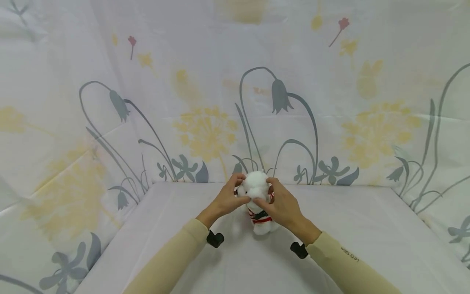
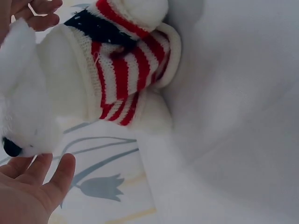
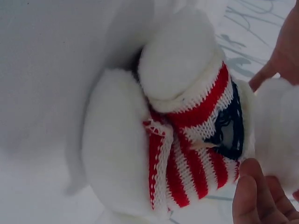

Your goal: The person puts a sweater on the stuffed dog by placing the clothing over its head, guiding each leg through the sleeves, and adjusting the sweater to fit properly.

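Observation:
A white plush toy (image 1: 257,182) in a red-and-white striped knit sweater sits upright on the white surface, near its far edge. From the left my left hand (image 1: 227,199) holds its head, the thumb by the muzzle; on the other side my right hand (image 1: 282,207) does the same. The left wrist view shows the toy's black nose (image 2: 11,147) just above fingertips (image 2: 65,168). In the right wrist view, curled fingers (image 3: 250,186) touch the neck beside the sweater (image 3: 201,140), which has a dark blue patch. The back of the head is hidden.
The white tabletop (image 1: 176,212) spreads around the toy. Behind it hangs a pale cloth (image 1: 227,130) printed with grey and yellow flowers, with more of it on both sides. Black wrist mounts (image 1: 215,239) show under both forearms.

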`<state>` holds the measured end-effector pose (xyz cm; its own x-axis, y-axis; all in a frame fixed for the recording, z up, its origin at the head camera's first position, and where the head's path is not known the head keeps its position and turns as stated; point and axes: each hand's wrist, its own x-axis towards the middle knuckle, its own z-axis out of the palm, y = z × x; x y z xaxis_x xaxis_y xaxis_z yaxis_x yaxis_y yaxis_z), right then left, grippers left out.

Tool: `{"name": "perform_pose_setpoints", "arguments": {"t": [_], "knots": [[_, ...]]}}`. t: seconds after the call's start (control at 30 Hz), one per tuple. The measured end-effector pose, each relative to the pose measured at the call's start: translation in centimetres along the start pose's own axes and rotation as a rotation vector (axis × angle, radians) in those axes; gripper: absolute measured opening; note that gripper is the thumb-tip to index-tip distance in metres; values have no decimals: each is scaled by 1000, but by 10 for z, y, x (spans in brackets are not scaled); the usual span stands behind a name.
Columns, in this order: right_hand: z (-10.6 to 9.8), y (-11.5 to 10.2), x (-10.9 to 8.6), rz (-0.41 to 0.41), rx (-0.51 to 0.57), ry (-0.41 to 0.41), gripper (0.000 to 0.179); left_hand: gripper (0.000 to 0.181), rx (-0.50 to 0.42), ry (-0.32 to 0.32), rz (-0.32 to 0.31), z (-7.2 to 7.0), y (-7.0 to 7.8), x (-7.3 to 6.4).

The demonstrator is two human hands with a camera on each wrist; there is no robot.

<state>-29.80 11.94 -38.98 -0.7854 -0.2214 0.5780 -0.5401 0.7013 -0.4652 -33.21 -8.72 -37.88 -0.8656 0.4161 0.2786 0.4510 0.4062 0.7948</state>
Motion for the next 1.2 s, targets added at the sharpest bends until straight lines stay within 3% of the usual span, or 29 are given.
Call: {"name": "perform_pose_setpoints", "arguments": {"t": [0.13, 0.27, 0.43, 0.57, 0.73, 1.07, 1.2], "knots": [[-5, 4, 2, -5, 1, -16, 58, 50, -38, -11, 24, 0, -1, 0], [-16, 20, 7, -49, 106, -79, 55, 44, -77, 13, 79, 4, 0, -1], [-32, 50, 12, -39, 208, -159, 52, 41, -22, 62, 206, 19, 3, -3], [-37, 64, 14, -31, 238, -163, 43, 39, 22, 137, 281, 31, 8, -3], [-38, 66, 13, -47, 248, -150, 39, 36, 64, 202, 273, 36, 10, -2], [-39, 62, 9, -65, 173, -149, 41, 36, 62, 218, 246, 29, 2, -9], [-50, 62, 3, -78, 108, -173, 43, 38, 128, 216, 273, 18, -2, -15]]}}
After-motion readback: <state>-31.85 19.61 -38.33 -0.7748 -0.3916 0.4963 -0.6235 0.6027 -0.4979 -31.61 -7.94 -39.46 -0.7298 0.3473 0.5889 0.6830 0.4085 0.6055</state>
